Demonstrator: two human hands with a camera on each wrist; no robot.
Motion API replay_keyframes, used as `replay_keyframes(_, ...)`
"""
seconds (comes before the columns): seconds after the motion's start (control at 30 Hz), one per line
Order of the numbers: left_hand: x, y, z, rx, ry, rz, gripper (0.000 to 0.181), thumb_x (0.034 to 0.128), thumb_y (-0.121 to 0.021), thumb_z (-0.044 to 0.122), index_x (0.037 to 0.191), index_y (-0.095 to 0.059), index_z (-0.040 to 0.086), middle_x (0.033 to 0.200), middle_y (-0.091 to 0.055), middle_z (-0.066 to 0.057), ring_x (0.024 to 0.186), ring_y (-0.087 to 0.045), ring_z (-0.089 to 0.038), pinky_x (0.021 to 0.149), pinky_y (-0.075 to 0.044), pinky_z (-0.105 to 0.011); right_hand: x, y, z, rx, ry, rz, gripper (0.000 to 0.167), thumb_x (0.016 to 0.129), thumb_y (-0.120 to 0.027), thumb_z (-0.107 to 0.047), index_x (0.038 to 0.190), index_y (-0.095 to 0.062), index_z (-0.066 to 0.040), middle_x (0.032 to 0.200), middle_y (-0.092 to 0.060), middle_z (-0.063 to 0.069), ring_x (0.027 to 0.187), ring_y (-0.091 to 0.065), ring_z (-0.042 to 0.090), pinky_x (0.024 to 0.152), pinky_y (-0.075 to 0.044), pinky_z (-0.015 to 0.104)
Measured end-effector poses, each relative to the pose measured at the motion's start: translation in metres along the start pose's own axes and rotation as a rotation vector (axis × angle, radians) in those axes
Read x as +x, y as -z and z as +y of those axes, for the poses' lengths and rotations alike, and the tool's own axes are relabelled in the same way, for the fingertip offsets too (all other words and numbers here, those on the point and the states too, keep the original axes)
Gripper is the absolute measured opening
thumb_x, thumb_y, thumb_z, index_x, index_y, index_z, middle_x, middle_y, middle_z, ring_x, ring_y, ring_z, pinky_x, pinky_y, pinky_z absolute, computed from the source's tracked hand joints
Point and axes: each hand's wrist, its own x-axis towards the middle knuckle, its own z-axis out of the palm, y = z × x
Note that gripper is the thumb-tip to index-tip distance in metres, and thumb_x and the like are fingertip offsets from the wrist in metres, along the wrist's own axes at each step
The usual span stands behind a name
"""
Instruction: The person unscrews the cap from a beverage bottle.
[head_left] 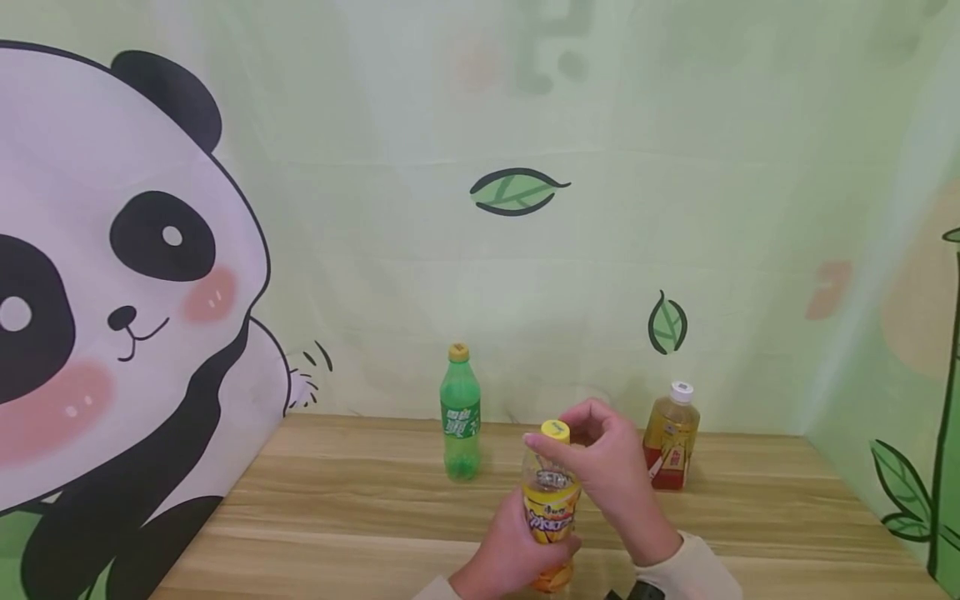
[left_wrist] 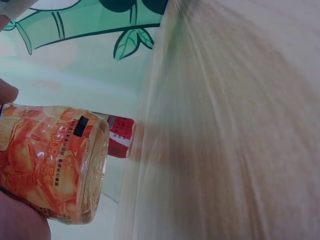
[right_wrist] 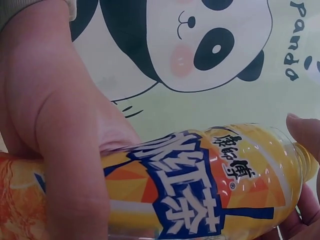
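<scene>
A clear iced tea bottle (head_left: 552,504) with a yellow and orange label stands upright in the person's grasp. The left hand (head_left: 506,546) wraps its fingers and thumb round the bottle's lower body. At the top, the right hand (head_left: 615,479) has thumb and fingers on either side of the yellow cap (head_left: 555,430), pinching it. The left wrist view has the bottle's base (left_wrist: 92,170) held off the tabletop. In the right wrist view, the label (right_wrist: 185,185) faces the camera, and the right fingers partly hide the neck.
A green soda bottle (head_left: 461,417) with a yellow cap stands farther back on the wooden table (head_left: 337,500). Behind the right hand is a white-capped bottle (head_left: 672,433) of reddish-brown drink. A pale green curtain (head_left: 390,250) with a printed panda hangs behind the table.
</scene>
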Motion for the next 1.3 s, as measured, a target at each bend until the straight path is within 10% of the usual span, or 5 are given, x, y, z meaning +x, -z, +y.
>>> replay_keyframes(0.73, 0.000, 0.000, 0.000, -0.019, 0.050, 0.018, 0.059, 0.0847, -0.081, 0.019, 0.135, -0.051, 0.025, 0.122, -0.067, 0.001, 0.106, -0.066, -0.015, 0.095, -0.056, -0.034, 0.003, 0.005, 0.003, 0.017, -0.001, -0.045, 0.035, 0.074, -0.093, -0.027, 0.093, -0.072, -0.006, 0.095, -0.072, 0.005, 0.091, -0.066, 0.021, 0.080, -0.056, 0.029)
replay_keyframes(1.3, -0.001, 0.002, -0.003, 0.005, 0.014, 0.014, 0.059, 0.0848, -0.080, 0.015, 0.135, -0.050, 0.022, 0.120, -0.066, -0.004, 0.103, -0.066, -0.014, 0.092, -0.055, -0.028, 0.012, 0.016, 0.007, 0.004, 0.042, -0.274, 0.032, 0.087, -0.082, -0.025, 0.111, -0.075, -0.007, 0.107, -0.076, 0.010, 0.096, -0.071, 0.022, 0.087, -0.057, 0.033)
